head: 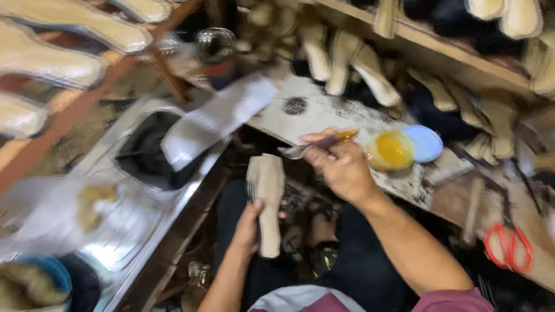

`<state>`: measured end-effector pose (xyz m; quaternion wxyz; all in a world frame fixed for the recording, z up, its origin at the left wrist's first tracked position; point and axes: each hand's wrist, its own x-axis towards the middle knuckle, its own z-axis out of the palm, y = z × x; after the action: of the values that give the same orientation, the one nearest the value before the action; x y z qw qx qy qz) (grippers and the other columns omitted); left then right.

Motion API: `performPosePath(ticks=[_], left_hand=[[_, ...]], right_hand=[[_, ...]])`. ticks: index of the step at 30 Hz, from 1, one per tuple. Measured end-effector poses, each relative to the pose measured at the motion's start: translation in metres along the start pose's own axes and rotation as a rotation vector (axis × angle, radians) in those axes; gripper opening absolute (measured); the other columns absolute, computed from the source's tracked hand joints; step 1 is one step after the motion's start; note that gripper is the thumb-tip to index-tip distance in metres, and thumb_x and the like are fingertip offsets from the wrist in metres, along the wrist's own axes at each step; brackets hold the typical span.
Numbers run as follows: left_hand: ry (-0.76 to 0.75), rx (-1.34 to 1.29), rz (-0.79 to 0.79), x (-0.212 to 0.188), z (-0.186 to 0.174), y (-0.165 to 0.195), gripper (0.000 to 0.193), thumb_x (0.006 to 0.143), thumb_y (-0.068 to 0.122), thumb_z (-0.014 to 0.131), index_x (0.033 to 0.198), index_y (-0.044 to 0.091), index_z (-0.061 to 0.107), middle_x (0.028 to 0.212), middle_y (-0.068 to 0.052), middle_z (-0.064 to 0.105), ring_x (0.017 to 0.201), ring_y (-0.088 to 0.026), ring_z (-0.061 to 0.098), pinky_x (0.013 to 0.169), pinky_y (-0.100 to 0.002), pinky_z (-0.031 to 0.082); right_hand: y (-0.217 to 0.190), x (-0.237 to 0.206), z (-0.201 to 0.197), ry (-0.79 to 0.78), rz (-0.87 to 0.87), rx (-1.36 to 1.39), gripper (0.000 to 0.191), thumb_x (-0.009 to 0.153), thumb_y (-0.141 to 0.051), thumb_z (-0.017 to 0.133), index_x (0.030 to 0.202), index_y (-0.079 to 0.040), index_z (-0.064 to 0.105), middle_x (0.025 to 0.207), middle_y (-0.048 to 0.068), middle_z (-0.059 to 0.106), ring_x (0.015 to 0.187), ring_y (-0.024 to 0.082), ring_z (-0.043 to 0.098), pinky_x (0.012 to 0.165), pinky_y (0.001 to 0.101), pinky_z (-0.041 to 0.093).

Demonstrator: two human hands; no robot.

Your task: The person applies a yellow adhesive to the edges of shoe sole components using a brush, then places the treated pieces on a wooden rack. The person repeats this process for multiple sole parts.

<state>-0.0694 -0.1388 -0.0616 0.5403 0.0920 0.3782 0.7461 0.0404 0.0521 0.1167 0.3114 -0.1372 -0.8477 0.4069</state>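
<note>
Tan shoe sole (267,199) stands upright, gripped in the left hand (248,226) low at centre, while the right hand (341,167), just above it, pinches a brush (324,142) beside the yellow glue pot (392,150) on the surface (324,112).

A steel sink (139,190) sits at the left, with a grey cloth (217,118) draped over its rim. Red-handled scissors (509,245) lie on the desk (324,112) at the right. A wooden shelf (439,49) above carries rows of pale insoles (378,78). A blue lid (425,143) rests on the desk.
</note>
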Motion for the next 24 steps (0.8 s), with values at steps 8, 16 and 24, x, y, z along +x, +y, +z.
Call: performPosePath(ticks=[8,16,24], left_hand=[[-0.103,-0.118,-0.186,0.008,0.013,-0.011,0.064,0.099,0.047,0.056,0.138,-0.004,0.058,0.107,-0.021,0.072,0.083,-0.022,0.071,0.067,-0.032,0.060],[-0.010,-0.092,-0.184,0.023,0.050,-0.020,0.057,0.096,0.040,0.058,0.140,0.006,0.050,0.113,-0.018,0.070,0.092,-0.026,0.072,0.074,-0.035,0.060],[-0.084,-0.107,-0.213,0.027,0.055,-0.019,0.057,0.100,0.041,0.056,0.140,0.000,0.055,0.109,-0.023,0.074,0.084,-0.023,0.071,0.071,-0.033,0.060]], right_hand=[[0.104,-0.050,-0.127,0.378,0.376,-0.134,0.029,0.096,-0.019,0.073,0.115,0.003,0.070,0.095,0.008,0.076,0.085,0.014,0.071,0.077,0.0287,0.057],[0.125,-0.057,-0.135,0.327,0.218,-0.573,0.020,0.093,-0.021,0.081,0.102,-0.004,0.077,0.098,0.013,0.075,0.091,0.019,0.069,0.082,0.0349,0.054],[0.118,-0.069,-0.158,0.340,0.397,-0.156,0.022,0.093,-0.020,0.075,0.108,-0.004,0.074,0.100,0.007,0.075,0.092,0.018,0.069,0.083,0.0286,0.054]])
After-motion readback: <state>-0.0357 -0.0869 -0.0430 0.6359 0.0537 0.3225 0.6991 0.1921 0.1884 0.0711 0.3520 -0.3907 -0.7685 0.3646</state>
